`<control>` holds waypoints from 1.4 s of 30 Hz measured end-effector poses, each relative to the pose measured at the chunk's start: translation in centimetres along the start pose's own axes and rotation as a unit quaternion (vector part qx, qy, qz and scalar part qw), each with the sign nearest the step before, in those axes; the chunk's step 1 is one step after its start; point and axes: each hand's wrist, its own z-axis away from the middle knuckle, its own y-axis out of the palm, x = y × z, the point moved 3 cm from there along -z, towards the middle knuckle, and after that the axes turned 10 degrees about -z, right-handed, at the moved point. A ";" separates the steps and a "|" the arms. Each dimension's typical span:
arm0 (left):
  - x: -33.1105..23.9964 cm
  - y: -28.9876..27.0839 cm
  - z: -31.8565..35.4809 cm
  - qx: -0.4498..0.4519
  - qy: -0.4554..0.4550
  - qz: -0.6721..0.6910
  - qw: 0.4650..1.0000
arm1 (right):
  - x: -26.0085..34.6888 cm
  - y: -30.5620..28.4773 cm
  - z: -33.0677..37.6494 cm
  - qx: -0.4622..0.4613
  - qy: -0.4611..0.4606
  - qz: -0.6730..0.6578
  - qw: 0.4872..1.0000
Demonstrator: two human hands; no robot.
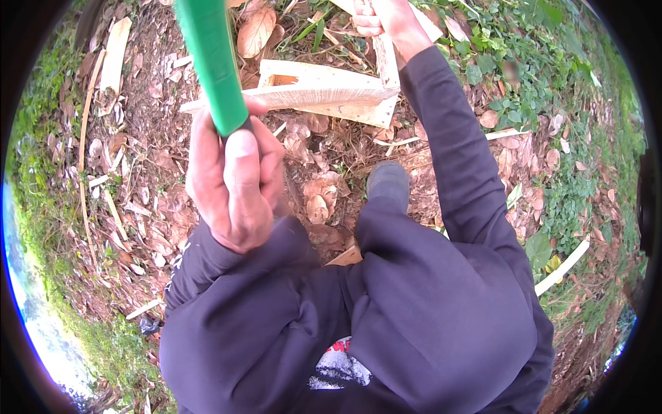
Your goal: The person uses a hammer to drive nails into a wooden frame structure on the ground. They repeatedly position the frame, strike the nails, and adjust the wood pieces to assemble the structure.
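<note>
My left hand (238, 176) is closed around the lower end of a long green tool (210, 65), its thumb pressed along it. A small dark part shows where the thumb meets the green. The tool's upper end runs out of view, so its kind is not clear. Beyond it, on the leaf litter, rests a pale wooden frame (331, 96) of rough boards joined at angles. At the top, my right hand (389, 24) has its fingers wrapped round a narrow wooden strip (383, 62) at the frame's right end. The strip's top is partly hidden by that hand.
Dry brown leaves (317, 196) cover the ground around my boot (388, 183). A flat pale board (115, 58) and a thin curved stick (84, 148) lie at the left. Green plants (520, 86) grow at the right, with a pale wood strip (562, 268) lower down.
</note>
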 end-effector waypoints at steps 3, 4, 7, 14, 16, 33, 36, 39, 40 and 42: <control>4.4 0.8 2.6 0.067 -0.021 -0.245 0.967 | 0.1 3.0 1.3 -0.016 -0.029 0.018 0.999; 5.8 1.3 2.9 0.164 -0.033 -0.315 0.934 | 0.1 2.9 0.9 -0.008 -0.028 0.019 0.999; 3.6 0.2 1.6 0.148 -0.090 -0.285 0.943 | 0.0 1.0 0.4 -0.005 -0.024 0.026 0.999; 5.9 1.1 3.1 0.153 0.057 -0.353 0.921 | 1.2 3.3 2.3 -0.001 -0.049 0.052 0.997; 3.2 0.8 1.7 0.204 -0.045 -0.309 0.928 | 2.2 2.4 1.5 -0.050 -0.087 0.097 0.990; 0.5 -1.6 0.8 -0.045 -0.036 -0.001 0.998 | -2.0 0.1 0.9 -0.051 -0.025 0.068 0.996; 5.1 -1.2 1.3 -0.046 0.019 -0.013 0.999 | -1.6 1.1 0.8 -0.045 -0.009 0.054 0.998; 8.2 -0.6 0.2 -0.044 0.007 -0.071 0.996 | -1.3 2.0 1.5 -0.042 -0.002 0.051 0.998; 8.7 -0.6 -0.4 -0.032 -0.007 -0.077 0.997 | -1.2 2.2 1.4 -0.043 0.005 0.046 0.998; 9.7 -0.3 -1.6 -0.011 -0.030 -0.106 0.994 | -0.7 2.1 1.3 -0.017 0.013 0.035 0.999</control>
